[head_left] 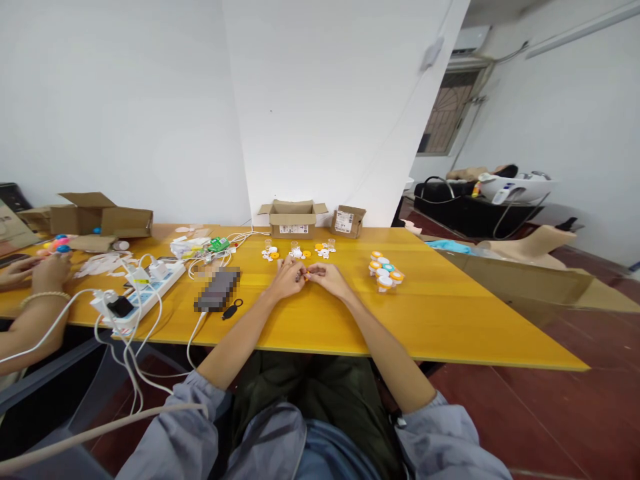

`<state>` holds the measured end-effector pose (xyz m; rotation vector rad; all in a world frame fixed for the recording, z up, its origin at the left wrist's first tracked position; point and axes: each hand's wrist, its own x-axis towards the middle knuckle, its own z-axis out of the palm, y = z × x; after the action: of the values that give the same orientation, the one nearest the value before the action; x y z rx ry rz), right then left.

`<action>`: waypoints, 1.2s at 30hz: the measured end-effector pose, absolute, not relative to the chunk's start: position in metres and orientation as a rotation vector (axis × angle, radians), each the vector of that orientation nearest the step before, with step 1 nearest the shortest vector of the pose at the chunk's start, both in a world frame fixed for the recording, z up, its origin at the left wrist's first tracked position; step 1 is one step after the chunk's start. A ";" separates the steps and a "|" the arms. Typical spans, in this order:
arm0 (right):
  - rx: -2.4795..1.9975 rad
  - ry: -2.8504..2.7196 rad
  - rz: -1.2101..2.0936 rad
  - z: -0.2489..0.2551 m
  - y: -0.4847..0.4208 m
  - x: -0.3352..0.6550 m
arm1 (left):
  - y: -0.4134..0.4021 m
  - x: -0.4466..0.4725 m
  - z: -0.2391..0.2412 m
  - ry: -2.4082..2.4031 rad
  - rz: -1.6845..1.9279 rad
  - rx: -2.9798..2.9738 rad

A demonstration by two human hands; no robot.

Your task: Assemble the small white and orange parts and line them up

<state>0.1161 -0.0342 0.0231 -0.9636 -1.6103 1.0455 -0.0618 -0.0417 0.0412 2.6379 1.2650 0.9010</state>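
My left hand and my right hand rest together on the yellow table, fingertips meeting around a small orange and white piece; which hand grips it is hard to tell. Just beyond them lie small white and orange caps, more white bits and a further pile, with tiny clear vials among them. To the right stands a cluster of small capped vials with orange, white and teal lids.
Two open cardboard boxes sit at the far edge. A dark phone-like block, a power strip with chargers and cables lie to the left. Another person's hands work at the far left beside a larger box.
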 end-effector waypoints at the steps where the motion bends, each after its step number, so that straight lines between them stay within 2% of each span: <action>1: -0.968 -1.599 1.057 0.023 -0.034 0.116 | -0.041 -0.062 0.041 1.264 0.900 2.637; 36: -0.978 -1.417 1.202 0.023 -0.034 0.123 | -0.046 -0.060 0.045 1.248 0.902 2.656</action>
<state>0.1231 -0.0341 0.0234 -0.9783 -1.4174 1.2015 -0.0604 -0.0460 0.0450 2.6562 1.2477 0.9022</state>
